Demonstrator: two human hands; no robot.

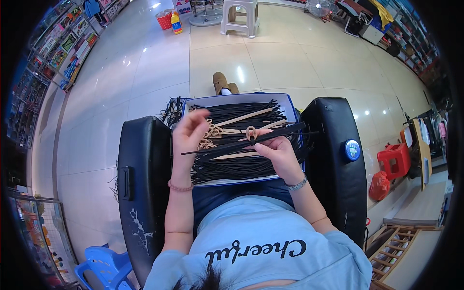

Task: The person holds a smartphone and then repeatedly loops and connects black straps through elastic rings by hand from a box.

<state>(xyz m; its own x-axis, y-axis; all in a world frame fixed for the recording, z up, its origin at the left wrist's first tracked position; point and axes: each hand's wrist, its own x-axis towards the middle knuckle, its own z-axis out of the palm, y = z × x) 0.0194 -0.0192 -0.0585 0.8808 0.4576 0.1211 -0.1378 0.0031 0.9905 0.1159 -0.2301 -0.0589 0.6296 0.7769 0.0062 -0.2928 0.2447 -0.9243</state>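
Note:
My right hand (278,151) pinches a bundle of thin black strips (285,130) between thumb and fingers. A small beige looped knot (251,133) stands up at the pinch, and one strip reaches left past my left wrist. My left hand (190,131) is raised over the left side of the box, apart from the bundle. Its fingers are bent and smeared by motion, so I cannot make out whether they hold anything. On my lap, the white box with a blue edge (290,102) contains many black strips (237,169), flat beige strips (251,116) and a heap of beige loops (209,135).
Black padded armrests flank me, left (145,159) and right (333,145). A round blue-lidded container (351,150) sits on the right one. More black strips (171,112) stick out beyond the box's left corner. A grey stool (240,17) stands ahead; a red stool (394,161) is at right.

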